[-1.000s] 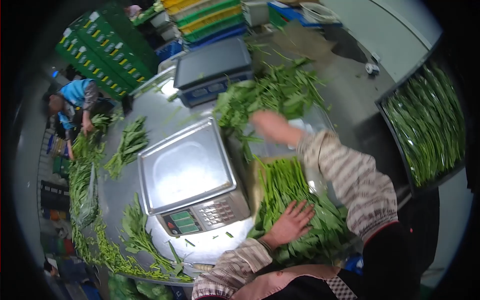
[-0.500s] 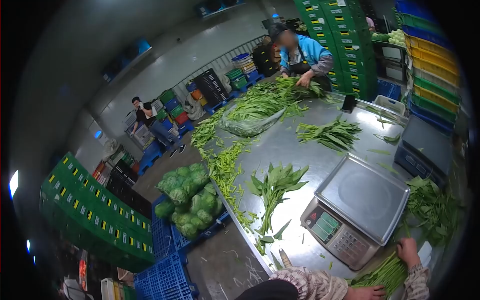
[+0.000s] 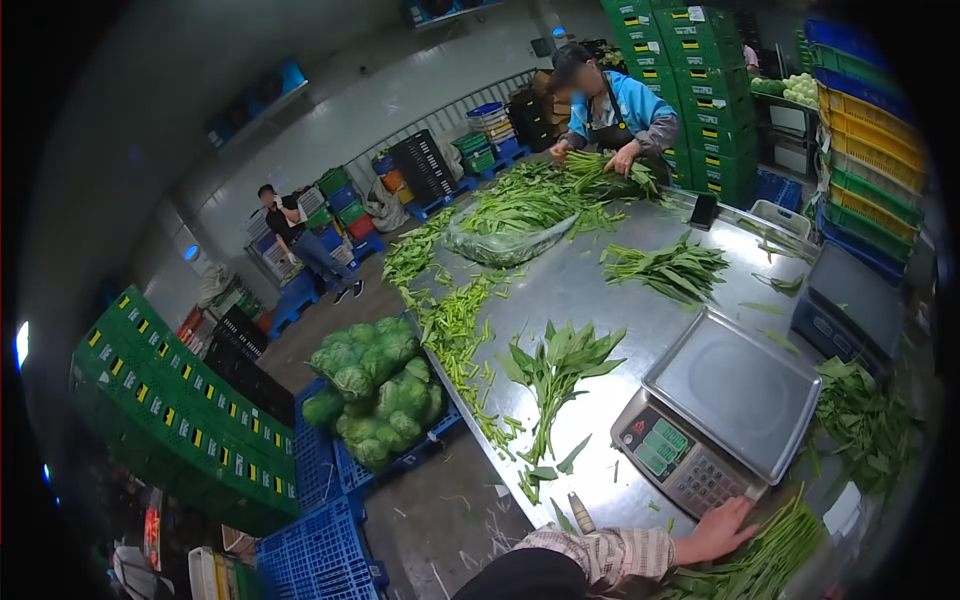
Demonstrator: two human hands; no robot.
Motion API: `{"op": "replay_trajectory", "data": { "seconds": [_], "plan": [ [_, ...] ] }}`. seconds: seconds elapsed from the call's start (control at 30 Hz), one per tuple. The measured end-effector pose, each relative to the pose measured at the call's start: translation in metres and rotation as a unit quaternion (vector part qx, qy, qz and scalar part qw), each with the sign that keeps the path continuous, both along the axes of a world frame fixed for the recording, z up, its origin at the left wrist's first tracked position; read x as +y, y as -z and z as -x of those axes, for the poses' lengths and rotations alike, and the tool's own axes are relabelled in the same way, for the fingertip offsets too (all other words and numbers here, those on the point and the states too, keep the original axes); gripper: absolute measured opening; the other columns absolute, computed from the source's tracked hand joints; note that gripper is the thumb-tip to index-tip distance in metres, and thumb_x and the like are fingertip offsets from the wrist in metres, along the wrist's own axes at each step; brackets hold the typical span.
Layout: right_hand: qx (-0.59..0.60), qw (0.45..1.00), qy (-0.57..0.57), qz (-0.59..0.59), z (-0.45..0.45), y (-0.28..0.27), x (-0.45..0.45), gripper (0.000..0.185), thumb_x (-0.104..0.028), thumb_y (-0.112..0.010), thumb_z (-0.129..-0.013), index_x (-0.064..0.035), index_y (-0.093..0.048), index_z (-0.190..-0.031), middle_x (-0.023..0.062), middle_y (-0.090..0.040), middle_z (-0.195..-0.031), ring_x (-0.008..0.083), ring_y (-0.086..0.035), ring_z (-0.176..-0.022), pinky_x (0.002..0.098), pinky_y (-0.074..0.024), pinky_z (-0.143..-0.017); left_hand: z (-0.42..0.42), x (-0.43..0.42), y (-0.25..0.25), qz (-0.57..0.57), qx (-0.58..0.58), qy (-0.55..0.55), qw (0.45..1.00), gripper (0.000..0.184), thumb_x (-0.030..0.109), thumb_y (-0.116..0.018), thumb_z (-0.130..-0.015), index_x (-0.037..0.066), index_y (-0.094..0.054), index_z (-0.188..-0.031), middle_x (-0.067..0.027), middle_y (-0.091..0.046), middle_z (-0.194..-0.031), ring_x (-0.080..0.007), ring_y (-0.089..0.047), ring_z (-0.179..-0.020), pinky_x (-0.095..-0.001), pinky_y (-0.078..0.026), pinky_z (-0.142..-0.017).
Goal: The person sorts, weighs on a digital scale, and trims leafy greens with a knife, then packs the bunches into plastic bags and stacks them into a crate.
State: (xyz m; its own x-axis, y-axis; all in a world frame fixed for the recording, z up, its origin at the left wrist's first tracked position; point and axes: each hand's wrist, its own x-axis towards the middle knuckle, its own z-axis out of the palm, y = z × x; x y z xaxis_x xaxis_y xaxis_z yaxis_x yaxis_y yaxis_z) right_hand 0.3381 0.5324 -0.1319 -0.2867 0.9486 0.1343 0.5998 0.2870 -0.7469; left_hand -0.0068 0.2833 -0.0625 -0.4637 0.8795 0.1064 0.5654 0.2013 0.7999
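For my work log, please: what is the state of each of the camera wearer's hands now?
Left hand: open, fingers extended, at the bundle of greens.
Right hand: not in view, cannot be told.

grey wall [image 3: 330,115] — railing [image 3: 437,120] alongside | grey floor [image 3: 418,520] | steel table [image 3: 570,295] | white light [image 3: 22,343] — far left

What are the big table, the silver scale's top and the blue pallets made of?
The table seems smooth metal, perhaps steel: grey, with bright glare. The silver scale's top looks like metal too, with a shiny rim. The blue pallets are probably hard, dull plastic: evenly coloured, full of neat slots.
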Motion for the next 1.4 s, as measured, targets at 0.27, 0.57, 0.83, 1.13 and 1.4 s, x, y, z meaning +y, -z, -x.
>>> {"op": "replay_trajectory", "data": {
  "seconds": [0.27,0.57,0.83,1.13,1.4],
  "plan": [
    [0.117,0.990,-0.059,0.056,0.126,-0.116,-0.169,0.036,-0.019,-0.052,-0.096,0.0036,-0.054,-0.125,0.0195,-0.060,-0.120,0.0291,-0.058,-0.110,0.0378,-0.0423,-0.098,0.005,0.019,0.024,0.172,-0.163,0.089,0.967,0.050,0.040,-0.065,-0.082,-0.005,-0.060,-0.102,-0.0257,-0.063,-0.099,-0.0396,-0.062,-0.094,-0.0447,-0.049,-0.079],
    [0.130,0.985,-0.095,0.054,0.166,-0.139,-0.220,0.038,-0.021,-0.053,-0.096,0.0028,-0.053,-0.126,0.0192,-0.060,-0.120,0.0292,-0.058,-0.109,0.0390,-0.0431,-0.096,-0.016,0.014,0.018,0.181,-0.279,0.171,0.928,0.076,0.050,-0.069,-0.075,-0.016,-0.058,-0.111,-0.0298,-0.061,-0.114,-0.0376,-0.060,-0.108,-0.0391,-0.046,-0.092],
    [0.136,0.981,-0.121,0.063,0.159,-0.141,-0.232,0.040,-0.023,-0.054,-0.095,0.0021,-0.052,-0.127,0.0189,-0.060,-0.119,0.0292,-0.058,-0.108,0.0400,-0.0438,-0.095,-0.013,-0.017,0.009,0.097,-0.637,0.245,0.724,0.059,0.051,-0.051,-0.094,0.001,-0.058,-0.124,-0.0089,-0.067,-0.112,-0.0214,-0.065,-0.096,-0.0388,-0.051,-0.087],
    [0.163,0.972,-0.151,0.077,0.133,-0.136,-0.213,0.042,-0.025,-0.055,-0.095,0.0014,-0.051,-0.128,0.0186,-0.060,-0.119,0.0293,-0.058,-0.107,0.0412,-0.0446,-0.093,-0.022,0.002,0.043,0.098,-0.699,0.228,0.670,0.057,0.050,-0.048,-0.096,0.007,-0.053,-0.132,-0.0047,-0.064,-0.119,-0.0158,-0.064,-0.096,-0.0324,-0.053,-0.085],
    [0.170,0.968,-0.160,0.088,0.121,-0.134,-0.205,0.044,-0.026,-0.056,-0.095,0.0007,-0.050,-0.129,0.0183,-0.060,-0.118,0.0294,-0.059,-0.106,0.0423,-0.0453,-0.092,-0.044,-0.032,-0.013,0.073,-0.645,0.209,0.732,0.064,0.055,-0.054,-0.091,0.001,-0.059,-0.124,-0.0057,-0.065,-0.113,-0.0129,-0.062,-0.094,-0.0295,-0.051,-0.083]
  ]
}}
